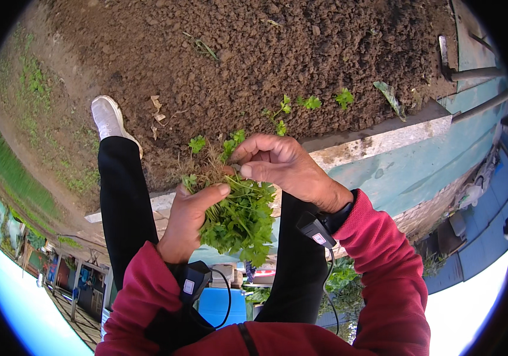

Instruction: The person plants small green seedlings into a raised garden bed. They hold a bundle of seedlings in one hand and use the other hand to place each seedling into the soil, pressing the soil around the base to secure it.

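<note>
My left hand (187, 218) grips a bunch of leafy green seedlings (240, 218), which look like celery. Their leaves hang towards me, while a tangle of pale bare roots (209, 162) points at the soil. Beside the root end is my right hand (280, 167), its thumb and index finger curled close to the stems. Whether anything is pinched between those fingertips is hard to see. Just beyond, several small seedlings (312, 102) stand in a row in the tilled brown soil (254, 66), along the bed's near edge.
A pale concrete kerb (383, 138) borders the bed, with greenish paving (387, 169) beside it. At right, a long-handled tool (472, 73) lies at the soil's edge. My shoe (107, 118) rests on the soil at left. Behind me is a blue container (223, 306).
</note>
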Demonstrator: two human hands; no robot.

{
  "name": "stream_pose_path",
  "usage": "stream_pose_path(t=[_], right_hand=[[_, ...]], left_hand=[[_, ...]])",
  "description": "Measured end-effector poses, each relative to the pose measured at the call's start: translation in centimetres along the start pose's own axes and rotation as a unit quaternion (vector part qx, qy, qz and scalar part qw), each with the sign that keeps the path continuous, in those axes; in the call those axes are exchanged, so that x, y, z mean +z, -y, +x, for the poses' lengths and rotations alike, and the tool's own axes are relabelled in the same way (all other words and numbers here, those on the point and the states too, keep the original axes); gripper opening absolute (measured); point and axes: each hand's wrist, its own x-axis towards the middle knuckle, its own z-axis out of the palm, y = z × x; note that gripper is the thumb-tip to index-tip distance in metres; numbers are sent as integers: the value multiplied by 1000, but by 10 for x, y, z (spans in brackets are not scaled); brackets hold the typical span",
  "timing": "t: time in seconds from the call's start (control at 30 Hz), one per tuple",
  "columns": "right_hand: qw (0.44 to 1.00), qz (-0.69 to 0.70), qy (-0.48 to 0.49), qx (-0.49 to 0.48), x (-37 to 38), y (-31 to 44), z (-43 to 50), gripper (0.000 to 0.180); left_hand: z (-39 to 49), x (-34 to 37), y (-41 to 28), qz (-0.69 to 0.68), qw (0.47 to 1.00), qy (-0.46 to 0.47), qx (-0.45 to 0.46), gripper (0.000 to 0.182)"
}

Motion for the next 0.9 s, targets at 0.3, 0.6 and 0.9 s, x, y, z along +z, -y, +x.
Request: stream_pose_path(t=[0.3,0.6,0.9], right_hand=[[971,-222,-2,-93,11,-3,2,21],[994,87,26,53,3,-7,-3,7],[968,229,-105,2,-40,-5,-7,5]], left_hand=[[3,-1,3,39,999,-8,15,42],[1,1,0,2,1000,-18,-3,50],[-3,3,-2,46,999,7,8,29]])
